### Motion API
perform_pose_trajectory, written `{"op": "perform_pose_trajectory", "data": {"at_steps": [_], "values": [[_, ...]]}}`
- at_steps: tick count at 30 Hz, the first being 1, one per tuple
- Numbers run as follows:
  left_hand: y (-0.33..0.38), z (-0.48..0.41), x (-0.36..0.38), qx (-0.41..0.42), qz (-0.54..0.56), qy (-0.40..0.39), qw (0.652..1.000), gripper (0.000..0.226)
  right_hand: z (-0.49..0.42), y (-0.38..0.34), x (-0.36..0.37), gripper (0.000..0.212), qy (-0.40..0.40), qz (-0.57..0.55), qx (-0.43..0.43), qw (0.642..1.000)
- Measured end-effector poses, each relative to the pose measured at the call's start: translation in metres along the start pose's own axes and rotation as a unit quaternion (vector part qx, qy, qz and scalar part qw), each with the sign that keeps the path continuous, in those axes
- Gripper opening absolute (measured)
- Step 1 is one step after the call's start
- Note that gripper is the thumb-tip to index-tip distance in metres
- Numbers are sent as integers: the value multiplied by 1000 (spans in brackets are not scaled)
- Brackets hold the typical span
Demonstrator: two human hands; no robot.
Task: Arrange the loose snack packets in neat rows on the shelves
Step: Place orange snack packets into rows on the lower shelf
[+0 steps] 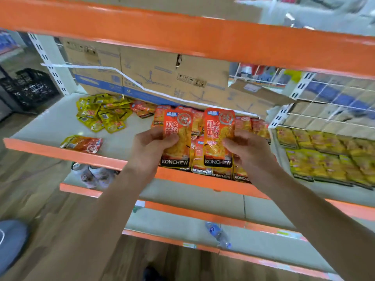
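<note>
Left hand is pinching the left KONCHEW packet, right hand the right KONCHEW packet, above the packet row. Slick foil is risking a slip, a dropped packet scattering that row.

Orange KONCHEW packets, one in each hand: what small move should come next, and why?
Probably the left hand should lay its packet onto the orange row beneath; that row holds matching packets, and the right hand holds a second packet.

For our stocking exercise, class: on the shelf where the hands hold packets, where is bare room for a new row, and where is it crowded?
Bare shelf lies between the lone red packet at the front and the KONCHEW rows, in front of the yellow packet heap. Crowded: the heap, and the rows behind the left hand and right hand.
</note>
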State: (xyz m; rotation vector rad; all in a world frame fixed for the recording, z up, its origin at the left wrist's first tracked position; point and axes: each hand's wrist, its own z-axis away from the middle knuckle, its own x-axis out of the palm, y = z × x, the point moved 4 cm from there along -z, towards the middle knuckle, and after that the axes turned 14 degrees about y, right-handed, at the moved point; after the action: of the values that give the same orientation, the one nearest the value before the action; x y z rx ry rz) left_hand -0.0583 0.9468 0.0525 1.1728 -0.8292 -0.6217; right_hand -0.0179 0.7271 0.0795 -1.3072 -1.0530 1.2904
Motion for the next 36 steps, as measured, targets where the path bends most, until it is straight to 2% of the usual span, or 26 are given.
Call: {"op": "perform_pose_trajectory", "data": {"at_steps": [4,6,9,12,17,23,26,36], "values": [[-1,41,46,2,-5,-12,1000,16,12,-4,-62,13,32,-7,-28,999],[0,59,64,16,-2,-23,1000,7,17,-6,-87,13,41,-17,-40,998],[2,84,87,51,-4,-46,998,28,24,-9,-120,12,51,-43,-50,997],[4,107,105,69,-3,-52,996,10,31,-12,-144,6,54,-62,-70,994],[5,131,124,84,-5,-59,995,13,40,-11,-175,15,59,-67,-95,991],[2,145,136,91,-7,-52,994,51,43,-10,-194,18,67,-79,-86,991],[-2,149,140,73,-20,-56,996,37,45,-5,-197,22,72,-97,-73,990],[-8,136,129,62,-41,-46,996,24,36,8,-179,17,79,-95,-72,990]]}}
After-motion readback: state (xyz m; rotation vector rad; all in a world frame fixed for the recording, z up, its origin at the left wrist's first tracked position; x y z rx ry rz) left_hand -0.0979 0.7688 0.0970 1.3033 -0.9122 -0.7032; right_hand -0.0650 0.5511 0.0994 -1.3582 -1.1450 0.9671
